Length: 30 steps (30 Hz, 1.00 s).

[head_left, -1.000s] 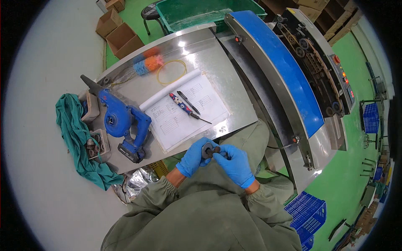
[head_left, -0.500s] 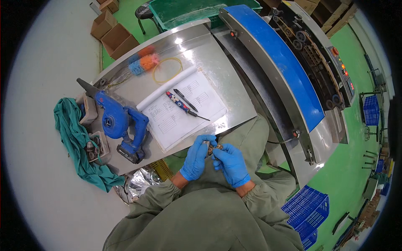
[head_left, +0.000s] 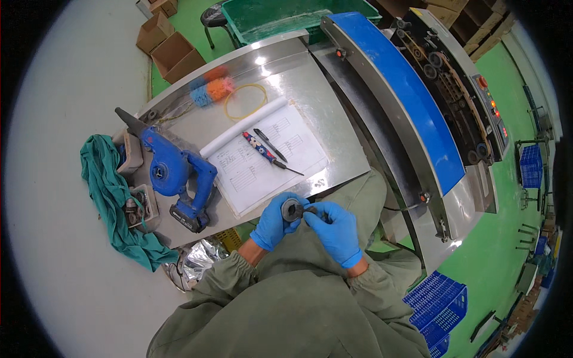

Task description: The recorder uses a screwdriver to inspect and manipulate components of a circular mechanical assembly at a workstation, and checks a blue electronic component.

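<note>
Both of my hands wear blue gloves and meet above my lap, just off the table's near edge. My left hand point(head_left: 273, 225) is closed around a round grey metal part point(head_left: 292, 210) with a dark opening facing up. My right hand point(head_left: 335, 231) pinches a small dark piece point(head_left: 311, 210) at the right side of that part; its exact kind is too small to make out. Beyond my hands, a stack of paper sheets point(head_left: 262, 179) lies on the metal table point(head_left: 334, 128). A flower-patterned screwdriver point(head_left: 260, 148) and a black pen point(head_left: 270, 145) rest on the paper.
A blue cordless blower point(head_left: 164, 170) stands at the table's left, beside small bins point(head_left: 143, 209) and a green cloth point(head_left: 107, 197). A duster point(head_left: 213, 91) and a yellow loop point(head_left: 246, 102) lie farther back. A blue-covered machine point(head_left: 400, 89) runs along the right; blue crates point(head_left: 439, 301) sit below it.
The round part in my left hand has turned so its opening faces up. My right hand has shifted slightly right and down. The view has moved a little.
</note>
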Each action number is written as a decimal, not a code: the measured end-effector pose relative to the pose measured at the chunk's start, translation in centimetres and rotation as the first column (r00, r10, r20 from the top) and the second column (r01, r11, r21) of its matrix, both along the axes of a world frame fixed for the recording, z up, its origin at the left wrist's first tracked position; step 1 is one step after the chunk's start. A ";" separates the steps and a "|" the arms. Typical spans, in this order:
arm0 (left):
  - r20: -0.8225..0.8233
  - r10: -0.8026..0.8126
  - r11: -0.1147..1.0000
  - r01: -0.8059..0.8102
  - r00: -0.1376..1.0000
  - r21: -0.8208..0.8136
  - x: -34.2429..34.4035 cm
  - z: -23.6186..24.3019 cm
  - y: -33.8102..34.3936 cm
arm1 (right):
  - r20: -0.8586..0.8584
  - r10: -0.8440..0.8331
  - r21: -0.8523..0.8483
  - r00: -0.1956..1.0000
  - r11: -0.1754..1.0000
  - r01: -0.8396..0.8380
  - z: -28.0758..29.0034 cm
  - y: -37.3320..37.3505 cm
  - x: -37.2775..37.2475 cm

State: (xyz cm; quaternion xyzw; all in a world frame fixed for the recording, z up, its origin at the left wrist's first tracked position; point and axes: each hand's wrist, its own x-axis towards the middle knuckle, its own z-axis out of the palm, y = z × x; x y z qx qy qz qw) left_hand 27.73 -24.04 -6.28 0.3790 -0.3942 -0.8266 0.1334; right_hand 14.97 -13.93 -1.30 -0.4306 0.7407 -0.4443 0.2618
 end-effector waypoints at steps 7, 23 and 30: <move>0.096 -0.076 0.979 0.092 0.993 -0.183 -0.4 0.1 0.1 | 0.636 -0.235 0.219 0.735 0.968 0.119 -1.1 -0.5 0.5; 0.042 0.115 0.991 -0.118 0.992 0.063 0.4 -1.1 0.2 | -0.498 0.082 -0.129 0.863 0.977 -0.168 -1.0 -0.1 0.2; 0.058 0.025 0.990 -0.016 0.998 -0.141 -0.3 0.2 0.2 | 0.536 -0.229 0.200 0.812 0.969 0.141 -2.2 0.2 1.5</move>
